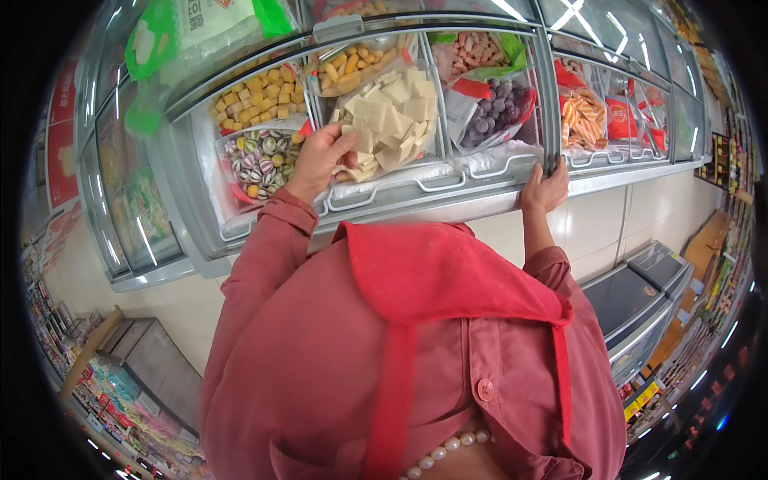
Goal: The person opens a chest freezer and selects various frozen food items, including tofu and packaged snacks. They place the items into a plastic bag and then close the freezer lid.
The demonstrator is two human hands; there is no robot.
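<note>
Inside an open section of a chest freezer, my left hand (327,157) pinches a flat pale piece at the left side of a heap of pale flat frozen pieces (390,114). Those pieces lie in a clear plastic bag. Left of the hand are striped round balls (262,162), with yellow cubes (262,97) behind them. My right hand (545,185) rests on the freezer's front edge, its fingers against the upright frame of the sliding glass lid (547,102). Whether those fingers grip the frame is hard to tell.
Dark purple frozen balls (501,108) and orange-striped pieces (582,120) lie in bags farther right. A white and green plastic package (210,30) sits on the glass at the upper left. White wire basket handles (441,183) line the front. Another freezer (630,288) stands at the right.
</note>
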